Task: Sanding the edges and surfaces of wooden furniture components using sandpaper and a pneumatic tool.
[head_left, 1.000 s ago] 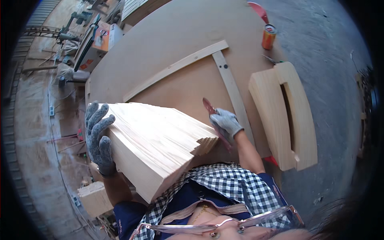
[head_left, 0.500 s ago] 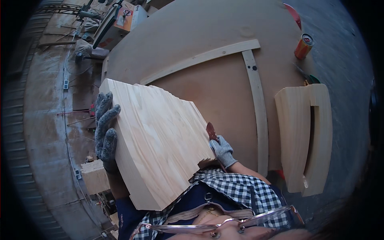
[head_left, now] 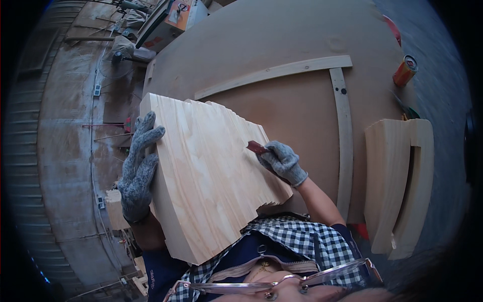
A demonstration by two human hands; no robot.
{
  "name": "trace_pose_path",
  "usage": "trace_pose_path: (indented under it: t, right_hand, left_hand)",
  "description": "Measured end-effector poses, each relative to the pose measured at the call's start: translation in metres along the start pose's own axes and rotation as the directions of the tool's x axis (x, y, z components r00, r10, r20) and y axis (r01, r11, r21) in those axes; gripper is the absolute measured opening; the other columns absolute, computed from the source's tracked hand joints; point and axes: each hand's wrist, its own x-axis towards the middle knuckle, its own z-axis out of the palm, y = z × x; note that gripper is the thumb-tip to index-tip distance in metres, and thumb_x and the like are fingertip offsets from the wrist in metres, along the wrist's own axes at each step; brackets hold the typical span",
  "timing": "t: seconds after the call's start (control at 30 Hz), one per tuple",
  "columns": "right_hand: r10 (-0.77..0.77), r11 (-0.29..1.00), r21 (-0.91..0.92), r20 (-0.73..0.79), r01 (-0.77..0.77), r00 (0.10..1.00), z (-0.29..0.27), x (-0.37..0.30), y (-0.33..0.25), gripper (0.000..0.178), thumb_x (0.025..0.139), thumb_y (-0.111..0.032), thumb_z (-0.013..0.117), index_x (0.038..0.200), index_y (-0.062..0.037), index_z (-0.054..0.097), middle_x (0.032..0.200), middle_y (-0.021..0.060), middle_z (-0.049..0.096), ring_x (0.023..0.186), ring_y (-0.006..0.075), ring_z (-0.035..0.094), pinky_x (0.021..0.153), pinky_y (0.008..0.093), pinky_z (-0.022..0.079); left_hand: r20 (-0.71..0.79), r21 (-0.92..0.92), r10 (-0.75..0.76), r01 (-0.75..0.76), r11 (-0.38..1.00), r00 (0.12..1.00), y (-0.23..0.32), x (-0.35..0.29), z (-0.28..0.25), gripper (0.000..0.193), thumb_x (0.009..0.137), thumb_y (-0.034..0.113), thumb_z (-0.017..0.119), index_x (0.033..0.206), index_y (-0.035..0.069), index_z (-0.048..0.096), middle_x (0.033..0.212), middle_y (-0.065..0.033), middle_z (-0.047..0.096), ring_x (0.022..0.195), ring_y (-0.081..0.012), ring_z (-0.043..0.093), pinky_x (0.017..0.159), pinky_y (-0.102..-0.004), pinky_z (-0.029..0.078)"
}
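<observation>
Wooden panel (head_left: 206,176) gripped by left hand (head_left: 137,168); right hand (head_left: 282,161) holds red tool (head_left: 257,147).

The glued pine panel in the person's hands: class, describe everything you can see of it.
The glued pine panel is pale wood with faint grain, thick, made of strips whose ends step unevenly along the right edge. It tilts over a brown board worktop. The gloved left hand grips its left edge. The gloved right hand, holding a dark red tool, meets its stepped edge.
</observation>
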Motion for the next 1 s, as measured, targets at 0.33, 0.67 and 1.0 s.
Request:
trace_pose_path:
  t: [0.33,0.67,1.0]
  right_hand:
    - [-0.52,0.844,-0.154,0.007,0.514,0.854,0.048,0.028,-0.051,0.029,0.083,-0.025,0.065,0.064,-0.0077,0.051,0.06,0.0121,0.046,0.057,0.0299,0.049,0.054,0.04,0.039]
    - [-0.466,0.878,-0.189,-0.12,0.44,0.877,0.083,0.138,0.015,0.022,0.089,-0.017,0.057,0.074,-0.003,0.049,0.07,0.0155,0.046,0.065,0.0337,0.046,0.062,0.0402,0.04]
    - [-0.718,0.693,-0.042,0.037,0.719,0.695,0.1,0.104,-0.142,0.02,0.077,-0.019,0.067,0.069,-0.0089,0.052,0.072,0.0109,0.05,0.068,0.0293,0.049,0.066,0.0388,0.04]
  left_hand:
    - [-0.105,0.159,-0.045,0.062,0.985,0.993,0.011,-0.001,0.017,0.057,0.088,0.045,0.053,0.131,0.008,0.049,0.146,-0.0174,0.033,0.14,-0.0349,0.02,0.114,-0.0491,0.011]
    - [-0.12,0.178,-0.063,0.083,0.981,0.991,0.008,0.014,0.005,0.054,0.086,0.04,0.056,0.13,0.008,0.051,0.145,-0.0167,0.035,0.14,-0.0334,0.019,0.115,-0.0484,0.009]
    - [-0.191,0.061,-0.063,0.076,0.995,0.98,0.006,-0.011,-0.004,0.053,0.092,0.025,0.051,0.14,0.005,0.038,0.147,-0.0165,0.034,0.141,-0.0319,0.02,0.115,-0.0438,0.012]
